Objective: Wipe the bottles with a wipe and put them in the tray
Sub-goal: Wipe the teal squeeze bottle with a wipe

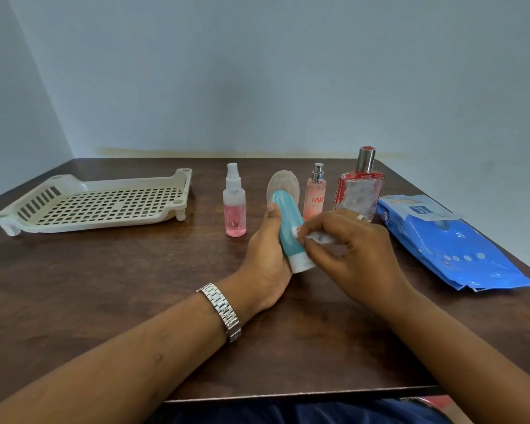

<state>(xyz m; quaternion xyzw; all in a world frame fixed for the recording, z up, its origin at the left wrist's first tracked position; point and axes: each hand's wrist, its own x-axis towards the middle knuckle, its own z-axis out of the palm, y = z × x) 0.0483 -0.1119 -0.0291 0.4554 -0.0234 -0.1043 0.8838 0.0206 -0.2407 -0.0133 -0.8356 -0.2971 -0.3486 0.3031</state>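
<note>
Just the one view here: a wide-angle camera at the person's head, looking forward and down across the dark brown wooden bench (104,286). It sits close in, with the bench's near edge at the bottom of frame and the pale blue wall (288,71) filling the top.

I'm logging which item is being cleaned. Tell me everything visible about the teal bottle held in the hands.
The teal bottle is a smooth, plastic-looking tube with a rounded far end and a white cap at the near end. It tilts, cap toward the person. The left hand grips its left side; the right hand presses a white wipe against its right side.
</note>
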